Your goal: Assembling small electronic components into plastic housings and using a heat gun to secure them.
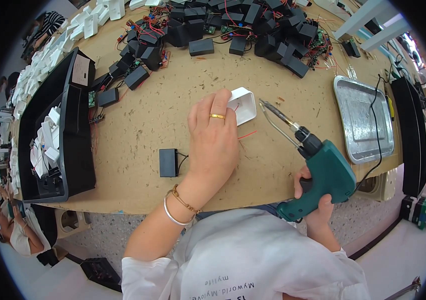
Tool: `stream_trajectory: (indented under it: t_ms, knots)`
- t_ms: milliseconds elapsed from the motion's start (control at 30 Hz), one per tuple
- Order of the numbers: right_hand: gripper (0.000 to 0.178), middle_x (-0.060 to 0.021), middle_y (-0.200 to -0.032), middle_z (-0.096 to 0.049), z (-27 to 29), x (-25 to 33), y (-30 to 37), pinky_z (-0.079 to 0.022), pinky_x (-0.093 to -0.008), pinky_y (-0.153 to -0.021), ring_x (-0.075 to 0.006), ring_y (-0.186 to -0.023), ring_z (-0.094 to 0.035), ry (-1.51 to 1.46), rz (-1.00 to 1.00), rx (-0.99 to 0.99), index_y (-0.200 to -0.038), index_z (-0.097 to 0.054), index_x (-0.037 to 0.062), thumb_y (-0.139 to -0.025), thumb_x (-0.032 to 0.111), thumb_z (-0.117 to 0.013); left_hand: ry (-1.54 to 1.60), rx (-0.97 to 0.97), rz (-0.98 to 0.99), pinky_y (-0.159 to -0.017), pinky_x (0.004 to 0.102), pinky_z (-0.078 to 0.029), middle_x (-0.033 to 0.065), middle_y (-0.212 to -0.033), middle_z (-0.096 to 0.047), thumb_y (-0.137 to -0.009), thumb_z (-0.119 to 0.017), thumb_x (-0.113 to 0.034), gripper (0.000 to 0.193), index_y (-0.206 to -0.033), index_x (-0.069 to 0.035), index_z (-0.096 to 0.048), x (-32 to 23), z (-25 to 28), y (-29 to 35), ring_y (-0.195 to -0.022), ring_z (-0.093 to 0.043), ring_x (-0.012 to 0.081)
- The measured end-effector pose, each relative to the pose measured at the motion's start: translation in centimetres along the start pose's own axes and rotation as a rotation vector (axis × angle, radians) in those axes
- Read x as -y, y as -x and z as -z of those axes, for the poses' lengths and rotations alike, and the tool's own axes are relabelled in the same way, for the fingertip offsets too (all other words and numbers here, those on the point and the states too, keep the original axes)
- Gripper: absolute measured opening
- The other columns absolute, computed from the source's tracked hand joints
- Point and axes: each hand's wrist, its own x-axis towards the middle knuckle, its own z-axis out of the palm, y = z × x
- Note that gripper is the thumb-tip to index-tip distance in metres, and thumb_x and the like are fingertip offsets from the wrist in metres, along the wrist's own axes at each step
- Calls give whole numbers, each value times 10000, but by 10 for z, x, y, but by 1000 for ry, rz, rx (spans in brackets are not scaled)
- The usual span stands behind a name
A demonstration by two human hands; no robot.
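Fingers of my left hand (214, 132) are closed on a small white plastic case (246, 106), whose open hollow side faces up. A bit of red wire shows inside the case, and another red wire lies on the table beside it. My right hand (318, 202) grips a green soldering gun (329, 172) by its handle, a finger at the dark trigger. The gun's metal tip and its thin curved tube point at the white case, a short gap away from it. Left of my left wrist lies a black box (168, 163) with a black lead.
Black boxes with red wires and circuit boards (233, 25) are heaped at the far side. A black bin (75, 140) holding white parts stands at the left, more white cases (43, 70) beyond it. At the right lies a metal tray (365, 120), a black cable across it.
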Motion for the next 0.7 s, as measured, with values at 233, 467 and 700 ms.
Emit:
stream_trajectory:
  t_ms: [233, 467, 700]
  knots:
    - [775, -106, -970, -487, 5, 1, 5, -381, -256, -598, -145, -643, -493, -2, 11, -56, -1057, -499, -41, -783, 683, -523, 19, 19, -31, -953, 425, -332, 154, -1210, -452, -720, -537, 9, 175, -877, 80, -561, -10, 8, 6, -1113, -441, 300]
    - [794, -105, -953, -500, 1, 1, 3, -396, -259, -590, -142, -652, -512, -24, -1, -52, -1082, -498, -50, -771, 679, -552, 35, 33, 15, -963, 430, -322, 150, -1209, -453, -729, -527, 22, 178, -897, 78, -547, 1, 0, -1, -1118, -438, 308]
    - [821, -136, -1052, -546, 2, 3, 5, -429, -269, -648, -146, -728, -537, 66, -87, 40, -1186, -481, -63, -783, 647, -567, 14, 24, 0, -963, 435, -321, 146, -1204, -452, -714, -533, 40, 179, -891, 71, -544, 1, 0, -1, -1112, -441, 312]
